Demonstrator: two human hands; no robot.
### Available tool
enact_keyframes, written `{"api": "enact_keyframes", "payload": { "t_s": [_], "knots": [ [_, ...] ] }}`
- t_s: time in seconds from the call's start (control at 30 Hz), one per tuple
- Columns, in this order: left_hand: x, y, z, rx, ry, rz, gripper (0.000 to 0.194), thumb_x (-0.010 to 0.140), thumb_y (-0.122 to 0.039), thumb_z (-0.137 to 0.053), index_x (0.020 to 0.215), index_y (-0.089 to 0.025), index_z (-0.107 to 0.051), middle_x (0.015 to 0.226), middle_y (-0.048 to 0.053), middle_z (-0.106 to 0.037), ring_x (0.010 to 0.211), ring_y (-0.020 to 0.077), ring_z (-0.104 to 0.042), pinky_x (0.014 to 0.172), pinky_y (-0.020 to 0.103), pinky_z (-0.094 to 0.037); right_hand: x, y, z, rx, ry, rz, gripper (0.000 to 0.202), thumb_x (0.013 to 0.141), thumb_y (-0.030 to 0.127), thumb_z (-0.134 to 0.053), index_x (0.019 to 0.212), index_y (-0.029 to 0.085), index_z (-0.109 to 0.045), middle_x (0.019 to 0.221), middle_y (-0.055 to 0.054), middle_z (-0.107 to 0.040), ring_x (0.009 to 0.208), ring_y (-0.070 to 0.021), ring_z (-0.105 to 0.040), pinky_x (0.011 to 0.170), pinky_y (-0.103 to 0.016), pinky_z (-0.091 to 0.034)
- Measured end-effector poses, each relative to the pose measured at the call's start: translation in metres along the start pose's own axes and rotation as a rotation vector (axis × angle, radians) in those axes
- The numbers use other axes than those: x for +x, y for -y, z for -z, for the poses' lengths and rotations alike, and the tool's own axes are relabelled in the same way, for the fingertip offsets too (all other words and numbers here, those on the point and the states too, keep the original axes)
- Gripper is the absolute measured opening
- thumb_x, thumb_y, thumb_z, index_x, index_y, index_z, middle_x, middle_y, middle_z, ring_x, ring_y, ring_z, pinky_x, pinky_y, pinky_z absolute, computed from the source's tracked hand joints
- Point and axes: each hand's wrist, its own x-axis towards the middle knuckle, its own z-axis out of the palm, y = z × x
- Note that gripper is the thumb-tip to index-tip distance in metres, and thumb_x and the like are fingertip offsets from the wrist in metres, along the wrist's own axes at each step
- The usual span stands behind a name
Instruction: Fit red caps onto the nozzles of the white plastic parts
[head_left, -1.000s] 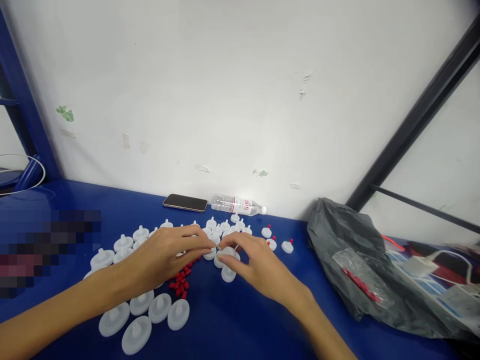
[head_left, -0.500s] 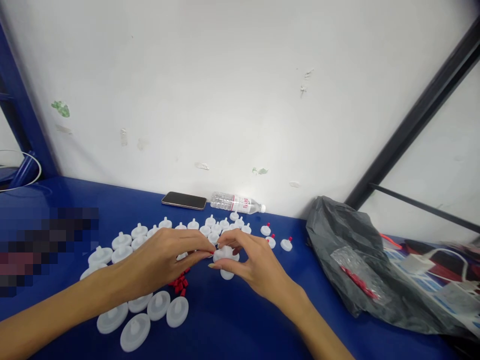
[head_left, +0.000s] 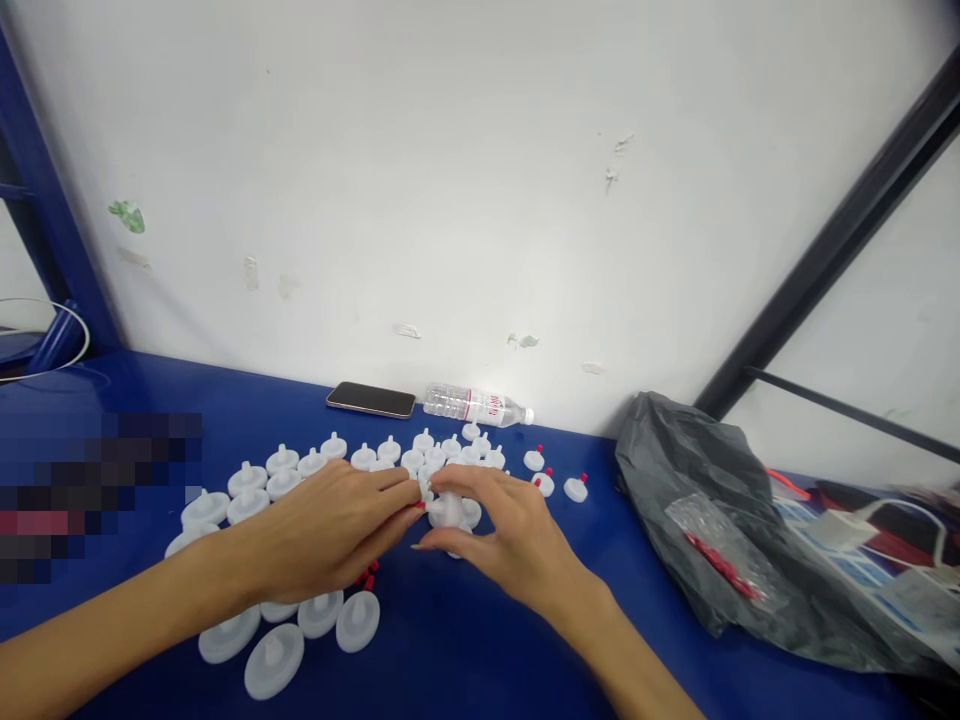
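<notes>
Since the earlier frame, the left hand [head_left: 330, 525] has shifted over the red cap pile [head_left: 369, 577], covering more of it, and the held white disc [head_left: 448, 510] has tipped so its stem points left. The left hand's fingers are pinched around a small red cap [head_left: 423, 506] at that stem. The right hand [head_left: 517, 520] is partly open, thumb and fingers curved around the disc, above the blue table [head_left: 465, 640]. Loose white discs [head_left: 274, 662] lie left, near and far; red-capped discs [head_left: 576, 488] sit far right of them, before a gray plastic bag [head_left: 667, 490].
</notes>
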Motion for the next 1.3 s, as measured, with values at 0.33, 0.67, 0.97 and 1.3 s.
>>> {"api": "enact_keyframes", "payload": {
  "t_s": [0.33, 0.67, 0.97, 1.3],
  "knots": [
    [-0.001, -0.003, 0.008, -0.077, 0.213, 0.091, 0.029, 0.108, -0.012, -0.035, 0.108, -0.027, -0.060, 0.076, -0.002, -0.068, 0.054, 0.0215, -0.052, 0.057, 0.038, -0.029, 0.004, 0.013, -0.002, -0.224, -0.087, 0.272, 0.044, 0.120, 0.037, -0.071, 0.160, 0.020, -0.061, 0.108, -0.005, -0.091, 0.097, -0.0190, -0.087, 0.092, -0.029, -0.069],
    [0.004, -0.004, 0.013, -0.079, 0.171, 0.162, 0.040, 0.123, -0.032, -0.024, 0.109, -0.027, -0.062, 0.074, -0.002, -0.069, 0.059, 0.0210, -0.058, 0.063, 0.036, -0.034, 0.006, 0.006, 0.009, -0.255, -0.047, 0.198, 0.027, 0.121, 0.035, -0.069, 0.144, 0.022, -0.076, 0.125, -0.009, -0.091, 0.113, -0.0229, -0.088, 0.103, -0.033, -0.070],
    [0.007, 0.005, 0.020, -0.074, 0.332, 0.191, 0.027, 0.111, -0.024, -0.059, 0.087, -0.027, -0.072, 0.068, -0.001, -0.075, 0.059, 0.0201, -0.065, 0.061, 0.033, -0.036, 0.008, -0.025, 0.052, -0.292, -0.299, -0.391, 0.010, 0.107, 0.035, -0.075, 0.102, 0.026, -0.077, 0.110, -0.008, -0.080, 0.098, -0.0280, -0.079, 0.084, -0.039, -0.063],
    [0.006, -0.005, 0.025, -0.122, 0.457, 0.309, 0.016, 0.100, -0.019, -0.079, 0.088, -0.029, -0.081, 0.077, 0.000, -0.081, 0.074, 0.0238, -0.077, 0.064, 0.031, -0.042, 0.004, -0.028, 0.053, -0.241, 0.307, -0.732, 0.010, 0.099, 0.019, -0.083, 0.092, 0.025, -0.080, 0.086, 0.000, -0.084, 0.084, -0.0242, -0.079, 0.077, -0.034, -0.049]
  ]
}}
